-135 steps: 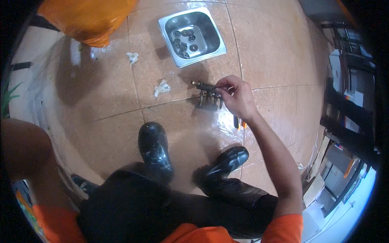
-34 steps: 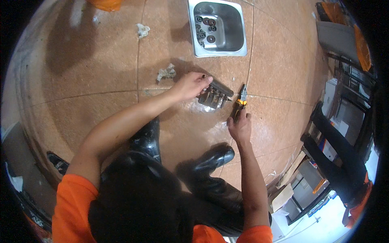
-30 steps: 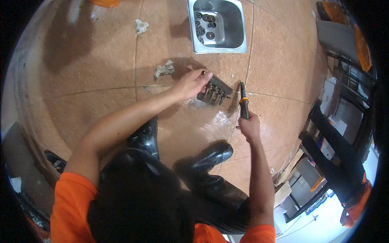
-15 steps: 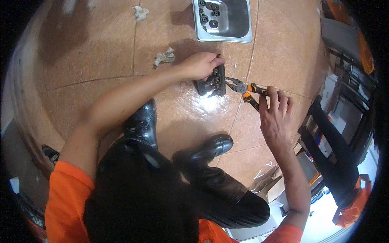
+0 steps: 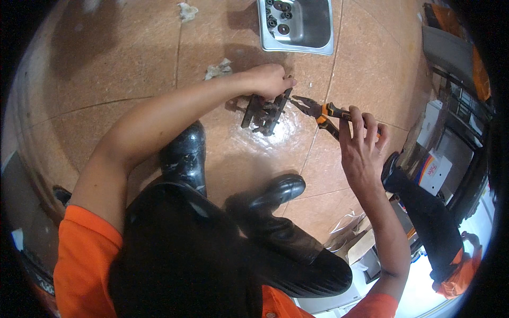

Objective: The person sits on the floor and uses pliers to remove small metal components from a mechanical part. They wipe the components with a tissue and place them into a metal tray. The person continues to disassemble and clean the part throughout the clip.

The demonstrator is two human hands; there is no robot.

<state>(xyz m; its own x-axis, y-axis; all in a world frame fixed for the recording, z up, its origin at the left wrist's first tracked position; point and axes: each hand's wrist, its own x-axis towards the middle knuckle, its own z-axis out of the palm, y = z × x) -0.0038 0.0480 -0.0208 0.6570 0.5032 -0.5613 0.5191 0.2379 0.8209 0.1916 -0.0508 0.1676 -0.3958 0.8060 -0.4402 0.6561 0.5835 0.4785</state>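
Note:
My left hand [image 5: 269,82] grips the upper end of a dark, greasy-looking metal frame [image 5: 274,114], with parallel bars and several short cross pieces, held tilted low over the tiled floor. Its fingers are closed and partly hidden. My right hand [image 5: 361,151] is wrapped around a pair of pliers [image 5: 314,109] with black and orange handles. The handles are spread and the jaws stand parted close to the frame's right bar; whether they touch it I cannot tell.
A steel pan [image 5: 313,45] with several dark round parts [image 5: 284,29] stands beyond my hands. Crumpled tissues [image 5: 219,69] lie on the floor to the left. My black boots [image 5: 278,193] are nearby. At the right, another person's dark-clothed leg [image 5: 424,212] appears beside a shelf.
The metal frame has turned and tilted in my left hand, its lower end swinging left. The pliers have moved slightly. The other person at the right has shifted.

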